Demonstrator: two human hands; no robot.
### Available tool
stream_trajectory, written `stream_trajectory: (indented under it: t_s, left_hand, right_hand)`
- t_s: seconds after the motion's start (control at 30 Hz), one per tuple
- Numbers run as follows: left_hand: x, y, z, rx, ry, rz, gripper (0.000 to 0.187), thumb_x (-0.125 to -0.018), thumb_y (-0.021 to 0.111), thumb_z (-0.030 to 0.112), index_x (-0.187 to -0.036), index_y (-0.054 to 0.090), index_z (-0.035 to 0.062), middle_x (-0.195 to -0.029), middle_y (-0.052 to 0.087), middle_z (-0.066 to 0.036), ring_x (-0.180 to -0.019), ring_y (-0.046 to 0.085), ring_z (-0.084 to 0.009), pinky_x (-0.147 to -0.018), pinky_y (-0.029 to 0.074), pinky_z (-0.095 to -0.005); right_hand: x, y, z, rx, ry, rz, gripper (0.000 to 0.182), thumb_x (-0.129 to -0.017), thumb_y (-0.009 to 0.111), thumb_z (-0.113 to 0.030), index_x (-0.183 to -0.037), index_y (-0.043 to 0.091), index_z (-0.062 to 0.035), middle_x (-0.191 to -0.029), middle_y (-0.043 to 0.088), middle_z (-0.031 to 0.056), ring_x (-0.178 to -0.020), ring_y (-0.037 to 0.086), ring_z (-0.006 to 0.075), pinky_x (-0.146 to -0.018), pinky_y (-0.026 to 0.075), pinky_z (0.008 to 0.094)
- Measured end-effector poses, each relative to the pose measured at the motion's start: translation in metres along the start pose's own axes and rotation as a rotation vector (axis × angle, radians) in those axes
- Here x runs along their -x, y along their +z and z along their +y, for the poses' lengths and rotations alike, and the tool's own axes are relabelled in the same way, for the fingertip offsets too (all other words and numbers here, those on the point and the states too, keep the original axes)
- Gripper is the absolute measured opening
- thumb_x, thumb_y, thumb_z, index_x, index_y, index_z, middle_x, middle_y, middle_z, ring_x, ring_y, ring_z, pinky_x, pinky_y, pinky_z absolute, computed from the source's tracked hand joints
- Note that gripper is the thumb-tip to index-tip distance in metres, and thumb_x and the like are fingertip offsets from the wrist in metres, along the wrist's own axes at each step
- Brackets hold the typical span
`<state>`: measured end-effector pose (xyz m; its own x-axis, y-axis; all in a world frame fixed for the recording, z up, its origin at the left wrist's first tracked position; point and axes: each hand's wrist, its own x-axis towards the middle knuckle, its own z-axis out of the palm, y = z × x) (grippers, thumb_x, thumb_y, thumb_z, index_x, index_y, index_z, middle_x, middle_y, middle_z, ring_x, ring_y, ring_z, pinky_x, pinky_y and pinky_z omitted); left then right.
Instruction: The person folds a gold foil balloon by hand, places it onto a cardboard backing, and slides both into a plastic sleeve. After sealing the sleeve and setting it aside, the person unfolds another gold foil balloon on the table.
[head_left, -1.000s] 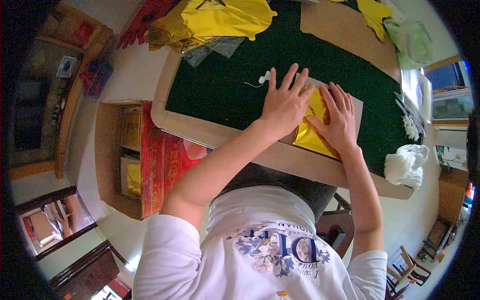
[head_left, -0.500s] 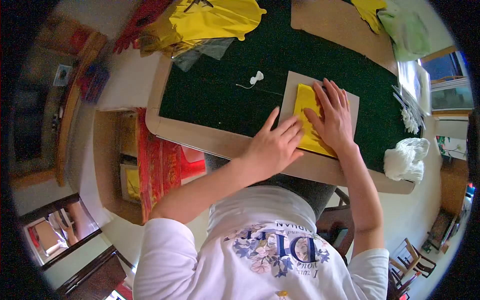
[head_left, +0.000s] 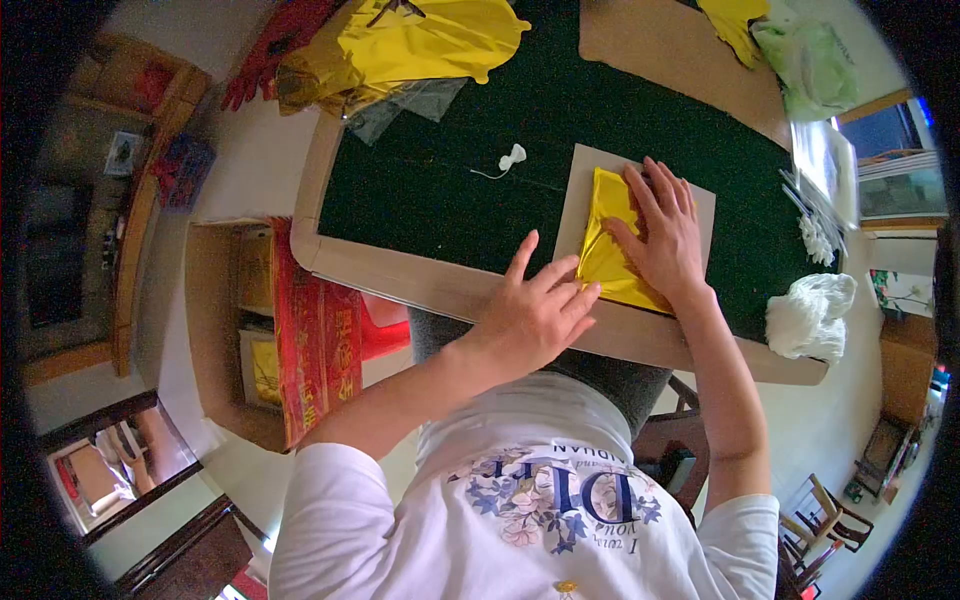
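Head view: right hand (head_left: 670, 245), fingers spread, on yellow foil (head_left: 612, 274); left hand (head_left: 528, 322), fingers loosely open, at corner. Likely light, slippery, crease-prone; hold by edges.

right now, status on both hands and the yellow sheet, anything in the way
Right hand spread on yellow sheet. Left hand at its near-left corner, grip unclear. Small white item off left, clear of board.

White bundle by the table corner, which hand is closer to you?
The right hand, pressed on the yellow sheet just left of the white bundle. The left hand is farther left, at the sheet's near left corner.
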<state>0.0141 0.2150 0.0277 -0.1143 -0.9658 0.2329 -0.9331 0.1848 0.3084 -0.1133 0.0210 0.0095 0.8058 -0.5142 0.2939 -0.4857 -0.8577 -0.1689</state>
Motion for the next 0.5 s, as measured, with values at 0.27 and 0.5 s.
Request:
stream_trajectory:
  t_s: [0.27,0.5]
  left_hand:
    - [-0.028,0.018,-0.018,-0.117,-0.082,0.047,0.049,-0.084,0.065,0.029,-0.126,0.057,0.0074,-0.135,0.052,-0.009,-0.136,0.035,-0.0241,-0.11,0.021,-0.0616]
    - [-0.025,0.014,-0.02,-0.14,-0.104,0.036,0.043,-0.084,0.065,0.028,-0.122,0.06,0.0086,-0.13,0.055,-0.004,-0.129,0.041,-0.0241,-0.109,0.022,-0.0631]
  right_hand:
    - [-0.001,0.0,0.001,-0.025,0.0,0.002,0.062,-0.084,0.066,-0.039,-0.137,0.047,-0.0133,-0.142,0.042,0.0165,-0.133,0.037,0.0355,-0.112,0.027,0.0499]
    - [-0.001,0.0,0.0,-0.031,0.007,0.002,0.062,-0.084,0.066,-0.039,-0.137,0.048,-0.0134,-0.141,0.043,0.0169,-0.133,0.037,0.0356,-0.113,0.026,0.0495]
